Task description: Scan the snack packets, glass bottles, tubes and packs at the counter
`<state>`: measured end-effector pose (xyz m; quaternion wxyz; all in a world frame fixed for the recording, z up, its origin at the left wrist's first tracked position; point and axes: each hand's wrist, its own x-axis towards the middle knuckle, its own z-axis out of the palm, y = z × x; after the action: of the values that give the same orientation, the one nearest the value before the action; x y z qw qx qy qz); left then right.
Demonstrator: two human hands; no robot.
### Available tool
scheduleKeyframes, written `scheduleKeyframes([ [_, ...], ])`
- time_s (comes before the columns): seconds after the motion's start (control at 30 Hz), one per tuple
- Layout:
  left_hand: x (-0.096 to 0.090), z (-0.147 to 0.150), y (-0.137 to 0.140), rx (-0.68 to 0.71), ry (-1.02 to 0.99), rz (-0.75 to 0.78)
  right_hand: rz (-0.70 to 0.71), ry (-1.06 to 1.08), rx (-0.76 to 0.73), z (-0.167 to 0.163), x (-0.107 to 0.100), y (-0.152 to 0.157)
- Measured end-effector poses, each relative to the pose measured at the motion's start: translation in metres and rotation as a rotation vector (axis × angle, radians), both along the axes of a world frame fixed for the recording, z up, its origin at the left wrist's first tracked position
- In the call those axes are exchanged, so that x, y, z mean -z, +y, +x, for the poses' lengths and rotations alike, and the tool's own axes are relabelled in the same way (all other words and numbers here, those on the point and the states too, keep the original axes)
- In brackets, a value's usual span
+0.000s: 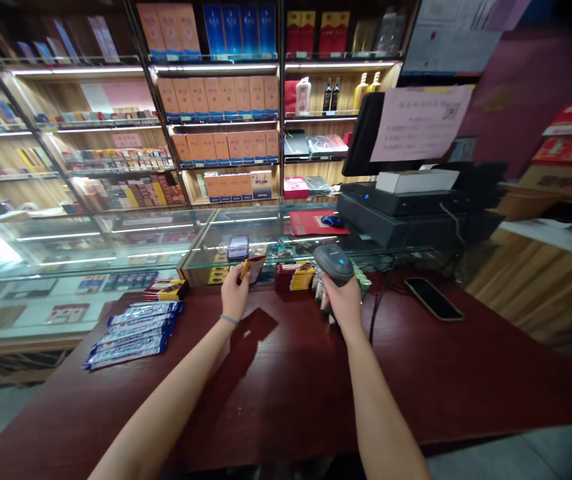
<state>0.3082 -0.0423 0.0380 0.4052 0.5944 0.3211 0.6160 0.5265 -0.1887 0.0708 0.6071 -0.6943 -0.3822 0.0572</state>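
Observation:
My right hand [345, 303] is wrapped round the handle of a dark grey barcode scanner [333, 261] with a blue light on top. My left hand [235, 292] grips a thin yellow and brown packet [252, 268] by its near edge, raised above the table. A stack of similar-looking yellow and dark red packets [295, 276] stands between my hands, at the table's back edge. Several small containers with green lids [363, 283] are partly hidden behind my right hand. More yellow and red packets [166, 289] lie at the left, behind several blue and white sachets [133, 335].
A glass display counter [156, 240] borders the dark red table [286, 387] at the back. On the table's right lies a black phone [433, 298]. A monitor [363, 137] with a paper sheet stands beyond, near a blue mouse [333, 221] on a red mat [309, 223].

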Motion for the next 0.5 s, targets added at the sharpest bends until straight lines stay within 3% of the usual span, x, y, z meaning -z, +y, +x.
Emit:
scheduleKeyframes([
  [0.1, -0.013, 0.026, -0.003, 0.038, 0.211, 0.198, 0.034, 0.093, 0.051, 0.01, -0.004, -0.006],
  [0.23, -0.011, 0.058, -0.009, 0.089, 0.528, 0.417, 0.06, 0.187, 0.063, 0.02, -0.007, -0.011],
  [0.4, -0.001, 0.09, -0.012, 0.128, 0.727, 0.52, 0.118, 0.296, 0.037, 0.025, -0.007, -0.013],
  [0.5, 0.003, 0.102, -0.012, 0.164, 0.695, 0.52, 0.136, 0.301, 0.032, 0.025, -0.008, -0.014],
])
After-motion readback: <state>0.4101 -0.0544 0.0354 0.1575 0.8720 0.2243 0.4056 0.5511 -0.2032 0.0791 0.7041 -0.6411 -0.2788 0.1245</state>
